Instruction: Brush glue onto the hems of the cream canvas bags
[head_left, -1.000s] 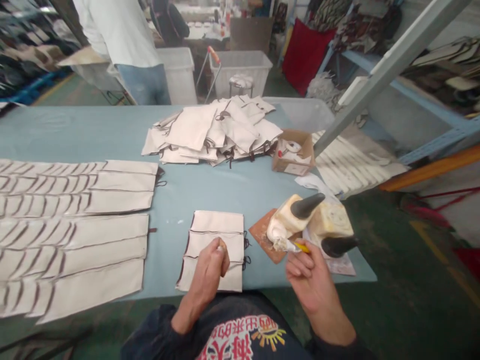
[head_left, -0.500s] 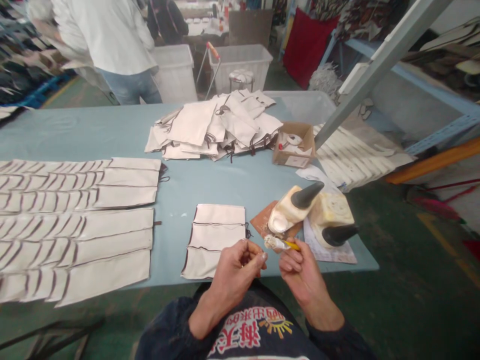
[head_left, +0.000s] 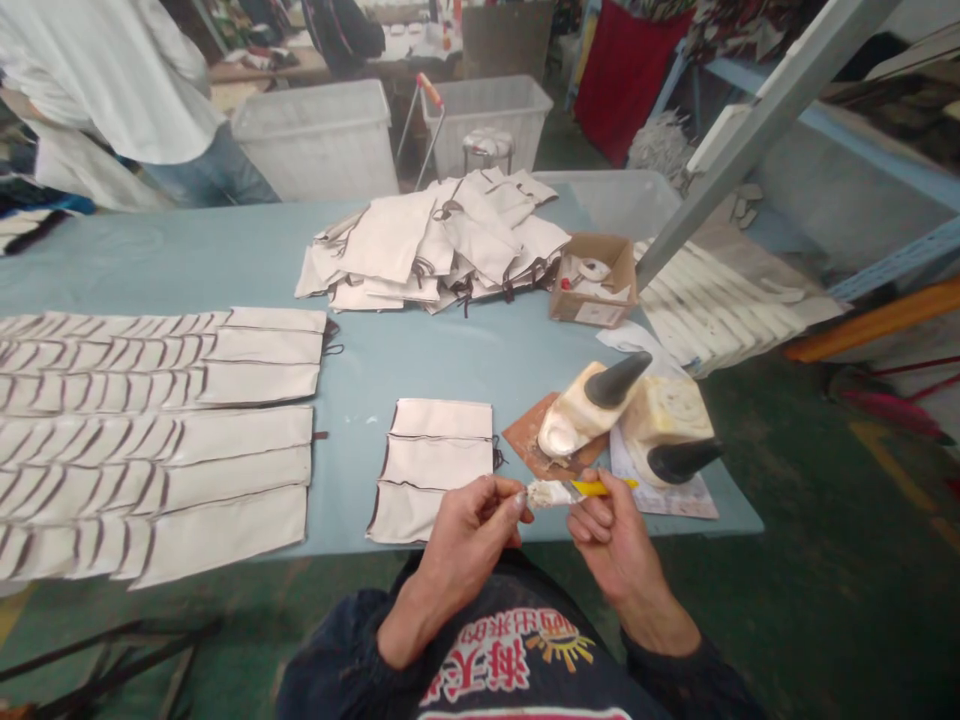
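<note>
My right hand (head_left: 611,535) grips a yellow-handled brush (head_left: 574,490) whose bristles are loaded with white glue. My left hand (head_left: 469,535) is closed in a pinch, its fingertips at the brush tip; what it pinches is too small to make out. Both hands hover at the near edge of the light blue table (head_left: 225,260). Just beyond my left hand lie three overlapping cream fabric pouches (head_left: 439,465) with dark drawstrings. Two cream glue bottles (head_left: 592,405) with dark cone nozzles lie on a brown board to the right.
Long rows of overlapped pouches (head_left: 150,440) cover the table's left. A loose heap of pouches (head_left: 442,245) lies at the back, a small cardboard box (head_left: 592,280) beside it. A person in a white shirt (head_left: 112,70) stands beyond the table. White bins (head_left: 319,140) stand behind.
My left hand lifted off the three pouches and came to the brush tip. My right hand drew the brush away from the glue bottle toward my body.
</note>
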